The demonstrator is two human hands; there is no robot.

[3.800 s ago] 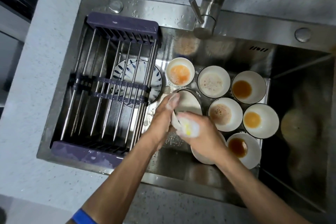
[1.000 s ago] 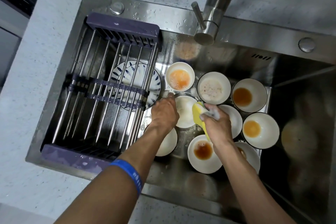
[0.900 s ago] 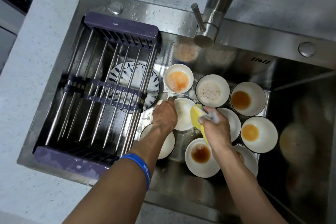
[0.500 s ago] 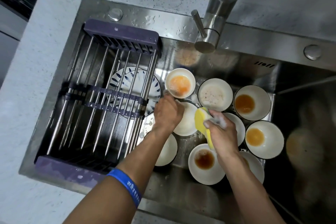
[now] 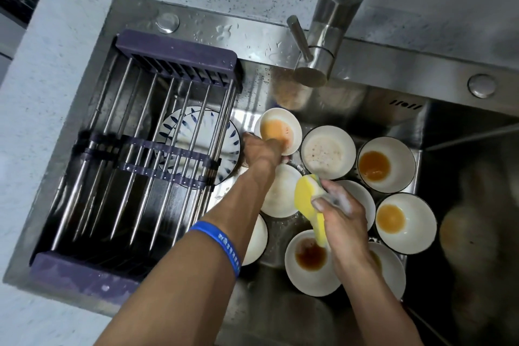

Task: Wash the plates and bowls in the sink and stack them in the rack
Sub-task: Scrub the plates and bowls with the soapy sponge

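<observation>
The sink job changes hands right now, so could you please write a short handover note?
Left hand grips the rim of the bowl with orange residue.
Right hand holds the soapy yellow sponge.
The other bowls sit in the sink, several with brown or orange dregs; the blue-patterned plate lies under the rack.
Nothing racked yet: all washing and stacking remains.

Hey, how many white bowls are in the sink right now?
9. Back row: orange bowl, foamy bowl, brown bowl. Middle row: soapy bowl, half-hidden bowl, amber bowl. Front row: bowl under left arm, dark-stained bowl, bowl under right arm. Others may be hidden.
</observation>
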